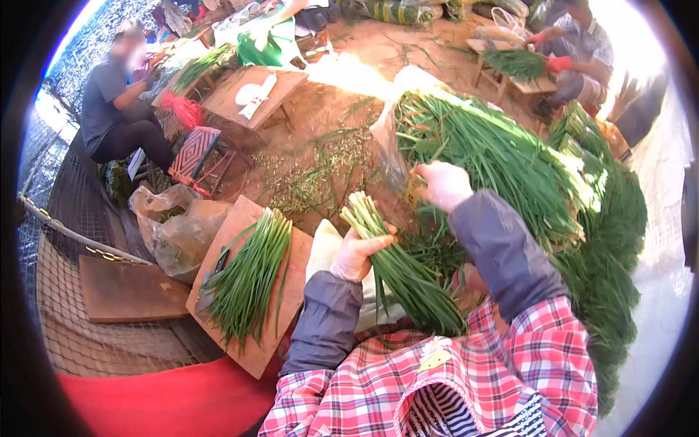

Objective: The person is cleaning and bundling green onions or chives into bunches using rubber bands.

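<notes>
My left hand (357,255) is wrapped round a bundle of green stalks (408,277), whose pale ends point up and away while the leaves hang toward my lap. To the right, my right hand (443,183) is closed at the left edge of a large heap of long green leaves (495,153), beside a clear plastic bag (389,149). What its fingers hold is too small to make out. Another bunch of green stalks (251,280) lies on a wooden board (280,320) at my left.
A bulging plastic bag (182,233) and a brown board (131,291) are at the left. Behind stand a woven-seat stool (195,153) and a small wooden table (255,95). Seated people (116,95) work at both sides. Scraps (313,175) litter the floor.
</notes>
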A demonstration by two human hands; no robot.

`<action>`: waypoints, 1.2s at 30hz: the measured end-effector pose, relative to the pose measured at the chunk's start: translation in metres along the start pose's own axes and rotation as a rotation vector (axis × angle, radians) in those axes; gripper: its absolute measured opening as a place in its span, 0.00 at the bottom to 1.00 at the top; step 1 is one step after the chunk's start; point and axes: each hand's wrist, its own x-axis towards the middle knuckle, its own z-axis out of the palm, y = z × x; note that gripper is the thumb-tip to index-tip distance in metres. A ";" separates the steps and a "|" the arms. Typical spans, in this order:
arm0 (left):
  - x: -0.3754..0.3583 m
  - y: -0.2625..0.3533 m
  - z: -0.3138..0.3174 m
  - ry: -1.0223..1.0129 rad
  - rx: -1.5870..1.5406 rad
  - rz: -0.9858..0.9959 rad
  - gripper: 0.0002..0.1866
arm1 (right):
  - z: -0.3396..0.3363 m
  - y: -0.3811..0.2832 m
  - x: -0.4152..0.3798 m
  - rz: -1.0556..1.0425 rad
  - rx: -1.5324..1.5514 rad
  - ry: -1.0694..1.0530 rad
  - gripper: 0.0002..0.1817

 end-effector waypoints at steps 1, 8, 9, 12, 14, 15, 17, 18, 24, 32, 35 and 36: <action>0.003 0.001 0.001 0.025 0.007 0.020 0.36 | 0.001 -0.006 -0.004 -0.135 0.192 0.088 0.19; 0.013 -0.023 -0.020 -0.030 -0.237 0.056 0.29 | 0.000 -0.049 -0.035 -0.259 0.415 -0.213 0.25; 0.013 -0.024 -0.020 -0.011 -0.226 0.053 0.29 | 0.005 -0.049 -0.038 -0.232 0.404 -0.235 0.25; 0.014 -0.026 -0.019 0.036 -0.205 0.044 0.30 | 0.011 -0.055 -0.047 -0.190 0.334 -0.184 0.22; 0.017 -0.026 -0.018 0.049 -0.210 0.038 0.30 | 0.018 -0.058 -0.054 -0.203 0.373 -0.062 0.21; 0.015 -0.023 -0.016 0.018 -0.213 0.024 0.29 | 0.021 -0.058 -0.055 -0.210 0.392 -0.003 0.21; 0.011 -0.014 -0.011 -0.042 -0.220 0.001 0.28 | 0.020 -0.051 -0.054 -0.208 0.523 -0.084 0.18; 0.011 -0.017 -0.012 -0.008 -0.223 0.007 0.28 | 0.019 -0.047 -0.052 -0.191 0.570 -0.150 0.18; 0.012 -0.023 -0.009 0.041 -0.238 -0.003 0.28 | 0.021 -0.035 -0.046 -0.133 0.630 -0.247 0.14; 0.012 -0.012 -0.010 -0.041 -0.135 0.033 0.32 | 0.025 -0.034 -0.035 -0.145 0.599 -0.057 0.08; 0.004 -0.008 -0.008 -0.053 -0.129 0.056 0.32 | 0.012 -0.031 -0.024 -0.171 0.396 0.213 0.05; 0.002 -0.006 -0.009 -0.074 -0.144 0.088 0.31 | 0.008 -0.022 -0.017 -0.110 0.337 0.279 0.05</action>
